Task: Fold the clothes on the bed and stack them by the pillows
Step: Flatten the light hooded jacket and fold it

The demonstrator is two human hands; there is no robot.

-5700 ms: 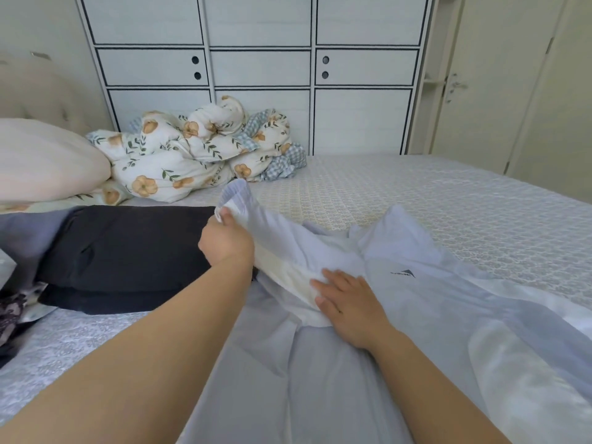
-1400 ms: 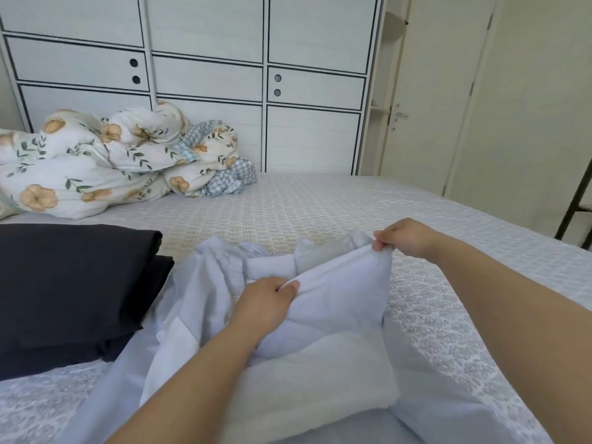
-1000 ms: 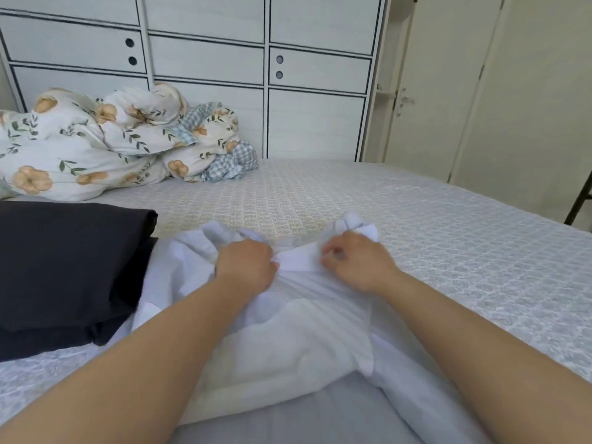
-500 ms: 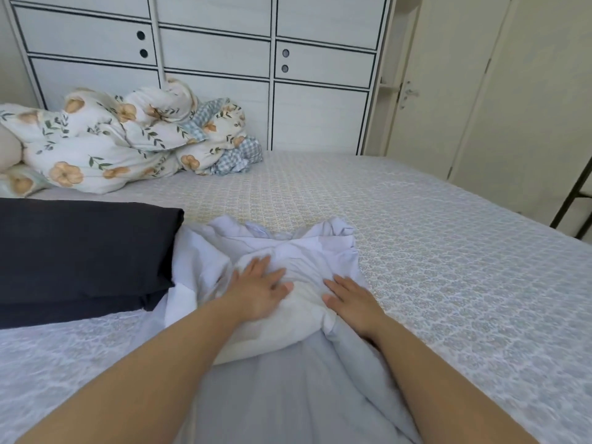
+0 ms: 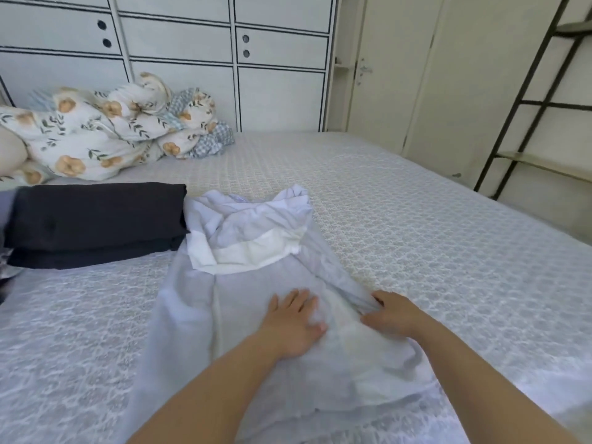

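A pale lilac-white garment (image 5: pixel 246 277) lies lengthwise on the bed (image 5: pixel 416 238), its far end folded back in a white bunch. My left hand (image 5: pixel 293 322) presses flat on the near part of the cloth, fingers straight. My right hand (image 5: pixel 389 314) sits at the garment's right edge with fingers curled, pinching a fold of the fabric. A folded dark garment stack (image 5: pixel 93 224) rests just left of the pale one, toward the pillow (image 5: pixel 9 152) at the left edge.
A crumpled floral duvet (image 5: pixel 105 129) lies at the far left against white cabinet doors (image 5: pixel 224 59). A cream door (image 5: pixel 394 68) and a black ladder shelf (image 5: pixel 528 104) stand to the right of the bed.
Both hands slid from the folded far end of the pale garment toward me along it. The right hand went from flat to pinching the right edge.
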